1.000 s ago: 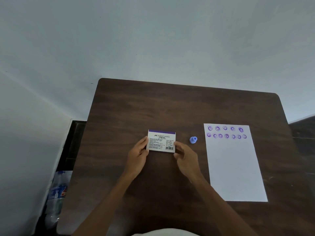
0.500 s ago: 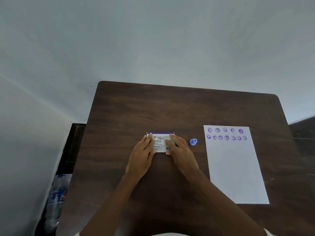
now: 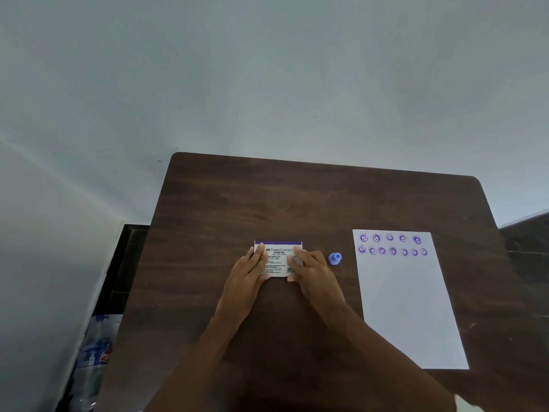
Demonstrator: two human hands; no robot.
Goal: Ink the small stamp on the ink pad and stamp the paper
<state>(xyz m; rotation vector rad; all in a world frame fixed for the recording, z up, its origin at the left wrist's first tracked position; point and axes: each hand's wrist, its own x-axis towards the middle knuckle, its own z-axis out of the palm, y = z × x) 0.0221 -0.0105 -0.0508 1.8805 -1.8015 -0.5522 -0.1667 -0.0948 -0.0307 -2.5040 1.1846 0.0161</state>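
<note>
A white ink pad box (image 3: 278,257) with a purple top edge and printed label lies closed at the middle of the dark wooden table (image 3: 297,197). My left hand (image 3: 248,270) rests on its left side, fingers flat on the lid. My right hand (image 3: 312,270) lies on its right side, fingers over the lid and thumb at the lower edge. The small blue stamp (image 3: 334,258) stands on the table just right of my right hand, untouched. The white paper (image 3: 407,307) lies at the right, with two rows of several purple stamped faces along its top.
A pale wall rises behind the table. A plastic water bottle (image 3: 95,358) lies on the floor at the lower left, beside a dark ledge. The table's right edge runs close past the paper.
Both hands moved from gripping the box's side edges to lying on top of its lid. The box has settled flat on the table. Stamp and paper have not moved.
</note>
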